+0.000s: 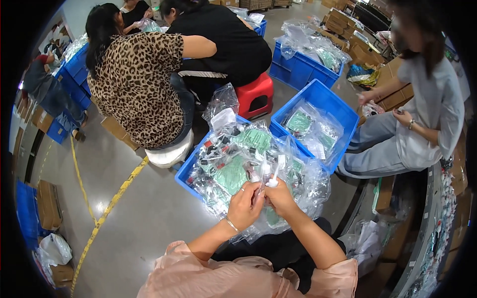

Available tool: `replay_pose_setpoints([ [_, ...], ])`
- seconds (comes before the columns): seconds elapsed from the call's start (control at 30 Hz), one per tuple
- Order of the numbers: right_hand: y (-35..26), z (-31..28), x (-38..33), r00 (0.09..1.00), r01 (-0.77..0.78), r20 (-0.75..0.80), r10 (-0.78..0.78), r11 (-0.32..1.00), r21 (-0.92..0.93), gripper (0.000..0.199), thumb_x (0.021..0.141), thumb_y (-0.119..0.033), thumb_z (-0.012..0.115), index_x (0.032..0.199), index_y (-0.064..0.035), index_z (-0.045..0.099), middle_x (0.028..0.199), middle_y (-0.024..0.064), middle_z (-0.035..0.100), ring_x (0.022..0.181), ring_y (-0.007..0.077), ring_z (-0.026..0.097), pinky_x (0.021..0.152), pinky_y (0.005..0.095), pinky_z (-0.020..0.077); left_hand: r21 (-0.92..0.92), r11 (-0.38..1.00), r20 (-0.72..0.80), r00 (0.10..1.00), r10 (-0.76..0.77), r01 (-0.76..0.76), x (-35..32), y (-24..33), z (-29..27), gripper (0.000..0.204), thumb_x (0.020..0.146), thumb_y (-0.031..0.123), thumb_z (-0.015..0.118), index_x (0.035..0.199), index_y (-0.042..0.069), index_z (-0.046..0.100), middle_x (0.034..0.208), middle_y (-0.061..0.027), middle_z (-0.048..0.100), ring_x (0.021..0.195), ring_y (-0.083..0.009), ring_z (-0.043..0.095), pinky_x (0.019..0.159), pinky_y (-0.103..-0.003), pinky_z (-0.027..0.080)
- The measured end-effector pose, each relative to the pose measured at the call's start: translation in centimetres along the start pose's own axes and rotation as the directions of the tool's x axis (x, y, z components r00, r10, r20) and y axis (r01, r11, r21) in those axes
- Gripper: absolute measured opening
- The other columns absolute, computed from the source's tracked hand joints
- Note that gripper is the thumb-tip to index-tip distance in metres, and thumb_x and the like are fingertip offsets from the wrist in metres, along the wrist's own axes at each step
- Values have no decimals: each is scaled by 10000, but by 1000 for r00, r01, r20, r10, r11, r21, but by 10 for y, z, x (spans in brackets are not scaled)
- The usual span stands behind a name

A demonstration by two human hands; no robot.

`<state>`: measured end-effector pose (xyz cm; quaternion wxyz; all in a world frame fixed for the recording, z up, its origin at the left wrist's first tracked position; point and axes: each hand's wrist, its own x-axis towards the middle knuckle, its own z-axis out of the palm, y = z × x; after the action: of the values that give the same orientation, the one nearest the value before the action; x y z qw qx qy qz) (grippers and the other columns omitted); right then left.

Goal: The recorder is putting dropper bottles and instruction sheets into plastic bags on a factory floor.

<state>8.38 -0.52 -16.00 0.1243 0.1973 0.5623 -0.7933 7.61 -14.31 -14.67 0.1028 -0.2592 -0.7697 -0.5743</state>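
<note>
Grey floor [134, 201] along blue crate edge [185, 179]

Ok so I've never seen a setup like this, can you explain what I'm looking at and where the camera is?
There's no machine here, just a person's two bare hands. The single picture comes from a wide camera on their head, looking down, so straight edges bend. In front sits a blue crate heaped with clear bags with green contents. The right hand holds a small white piece with a pointed tip; the left hand pinches clear plastic beside it. Other people sit nearby.
</note>
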Motion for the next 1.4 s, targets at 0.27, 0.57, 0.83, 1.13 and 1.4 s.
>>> replay_pose_setpoints([
  [0.27, 2, 2, 13, 987, -107, -112, 115, 991, 75, 286, 763, -85, 688, 1015, -48, 558, 819, 34, 612, 647, 124, 590, 563, 268, 486, 81, 984, -111, 983, -146, 156, 22, -64, -13, 349, 838, 124, 595, 1152, 17, 487, 807, -110, 564, 642, -208, 573, 585, -294, 462],
  [0.57, 42, 0, 11, 998, -18, 68, 16, 1000, 23, 292, 785, -38, 649, 1062, -8, 562, 844, 37, 606, 715, 113, 585, 628, 252, 479, 37, 951, 93, 947, -308, 305, 19, -134, 7, 504, 848, 222, 584, 1275, 44, 383, 853, -169, 593, 773, -314, 587, 690, -372, 477],
  [0.83, 24, -27, -14, 998, -14, -61, 28, 975, 220, 385, 795, -24, 619, 1158, -10, 492, 960, 126, 602, 731, 199, 613, 643, 314, 511, 523, 852, 29, 1000, -7, -9, 33, -84, 5, 513, 789, 189, 616, 1256, 85, 432, 1203, -199, 448, 979, -376, 520, 856, -435, 435],
  [1.13, -5, -60, -45, 952, 290, -14, -306, 888, 356, 464, 812, -77, 604, 1245, -32, 443, 1058, 157, 575, 735, 219, 607, 647, 336, 493, 662, 720, 435, 889, -145, -207, 22, -143, 40, 341, 791, 165, 543, 1128, 126, 574, 1320, -161, 394, 1264, -364, 318, 998, -580, 271],
  [1.4, 57, -168, -181, 890, 453, -335, -311, 700, 552, 490, 724, -69, 689, 1169, -1, 495, 1035, 182, 588, 727, 245, 605, 629, 340, 497, 235, 883, 483, 837, 256, -405, 132, -39, 118, 256, 785, 78, 555, 1039, 59, 571, 1144, -146, 514, 1082, -334, 476, 912, -393, 401],
])
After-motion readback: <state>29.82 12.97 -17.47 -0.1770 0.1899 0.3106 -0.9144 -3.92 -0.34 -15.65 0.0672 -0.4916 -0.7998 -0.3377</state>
